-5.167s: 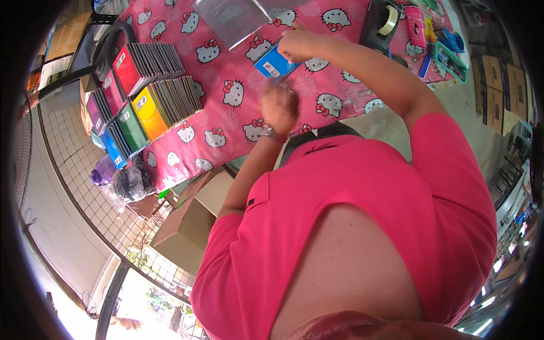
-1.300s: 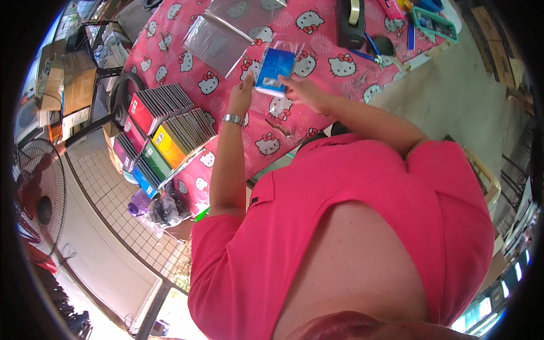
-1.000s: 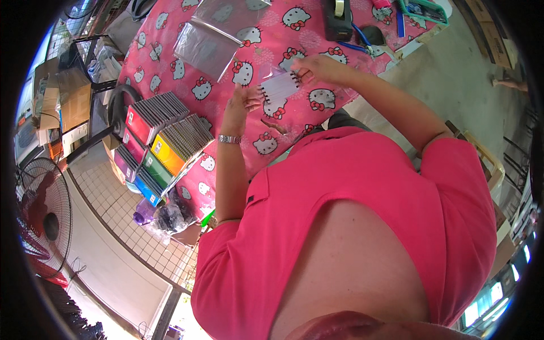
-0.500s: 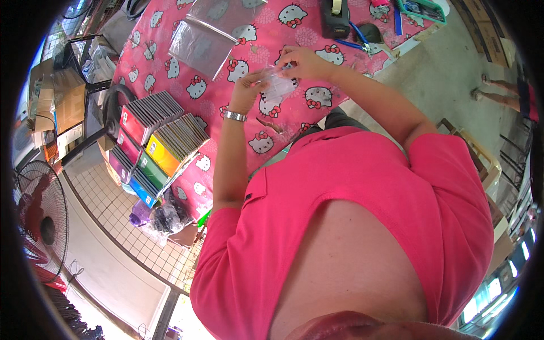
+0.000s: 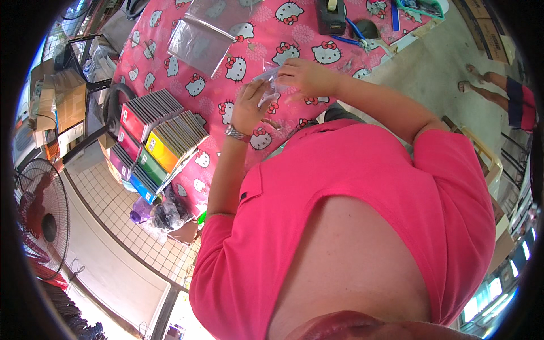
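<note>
A small clear plastic bag (image 5: 272, 83), crinkled and shiny, is between my two hands just above the table. My left hand (image 5: 250, 103), with a metal watch (image 5: 236, 133) at its wrist, grips the bag's left side, its back facing up. At the bag's upper right, the bent fingers of my right hand (image 5: 309, 78) pinch the plastic. My fingers cover much of the bag, and I cannot make out what is inside. Beyond my left hand, larger clear plastic sleeves (image 5: 199, 46) lie flat on the cloth.
A pink cat-print cloth (image 5: 195, 85) covers the table. Spiral notebooks (image 5: 175, 139) are stacked at left, near a fan (image 5: 48, 226). A tape dispenser (image 5: 330, 18), a blue-handled tool (image 5: 354, 33) and a teal tray (image 5: 422, 8) sit at the far right. Another person's legs (image 5: 492, 90) show at right.
Both hands have turned and spread over the bag, which is now more crumpled and hidden; its dark marks no longer show. The other person's legs have shifted up and left.
</note>
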`<action>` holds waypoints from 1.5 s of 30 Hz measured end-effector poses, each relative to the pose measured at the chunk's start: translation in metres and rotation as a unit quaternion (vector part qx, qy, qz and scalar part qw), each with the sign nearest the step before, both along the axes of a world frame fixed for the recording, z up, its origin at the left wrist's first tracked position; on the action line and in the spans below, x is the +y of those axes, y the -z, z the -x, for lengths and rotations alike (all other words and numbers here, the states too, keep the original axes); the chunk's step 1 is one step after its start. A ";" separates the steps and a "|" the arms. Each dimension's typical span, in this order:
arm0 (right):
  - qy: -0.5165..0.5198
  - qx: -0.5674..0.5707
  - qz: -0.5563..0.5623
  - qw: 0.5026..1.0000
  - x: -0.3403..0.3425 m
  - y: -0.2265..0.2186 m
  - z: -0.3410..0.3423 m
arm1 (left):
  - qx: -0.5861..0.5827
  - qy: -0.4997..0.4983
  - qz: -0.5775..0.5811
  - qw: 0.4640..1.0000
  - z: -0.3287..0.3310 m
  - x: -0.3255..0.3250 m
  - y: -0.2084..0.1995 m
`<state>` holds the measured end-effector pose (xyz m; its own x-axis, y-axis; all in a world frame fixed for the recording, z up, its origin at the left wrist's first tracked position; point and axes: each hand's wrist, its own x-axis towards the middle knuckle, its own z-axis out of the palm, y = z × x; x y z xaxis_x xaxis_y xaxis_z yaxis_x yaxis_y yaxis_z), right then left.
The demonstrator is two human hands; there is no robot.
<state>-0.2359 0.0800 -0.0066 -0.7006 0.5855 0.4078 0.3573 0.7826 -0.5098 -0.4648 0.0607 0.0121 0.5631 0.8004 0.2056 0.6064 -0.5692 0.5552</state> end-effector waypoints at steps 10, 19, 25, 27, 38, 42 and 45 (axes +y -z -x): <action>0.290 0.019 0.120 0.949 -0.011 0.022 0.038 | -0.018 -0.249 0.075 0.966 -0.012 -0.001 0.024; 0.648 0.121 0.024 0.752 0.060 0.047 -0.085 | 0.092 -0.192 0.203 0.956 -0.010 0.034 0.012; 0.489 0.456 0.407 0.622 0.052 0.067 -0.104 | 0.026 -0.150 0.205 0.967 -0.007 0.041 0.017; 0.422 0.553 0.392 0.602 0.037 0.065 -0.092 | -0.011 -0.142 0.232 0.962 0.003 0.038 0.024; -0.014 0.200 0.621 0.757 0.080 0.023 -0.004 | -0.272 -0.223 0.368 0.861 -0.005 0.024 0.039; -0.126 -0.249 0.296 0.914 0.114 -0.018 0.052 | -0.232 -0.231 0.344 0.880 -0.001 0.024 0.043; -0.097 -0.332 0.292 0.892 0.131 0.016 0.045 | -0.238 -0.228 0.347 0.878 -0.008 0.026 0.042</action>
<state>-0.2805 0.2107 -0.0226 -0.7855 0.4037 -0.4691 0.6187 0.5321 -0.5780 -0.4572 0.0871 -0.0300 0.1346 0.9455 -0.2964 0.2893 0.2486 0.9244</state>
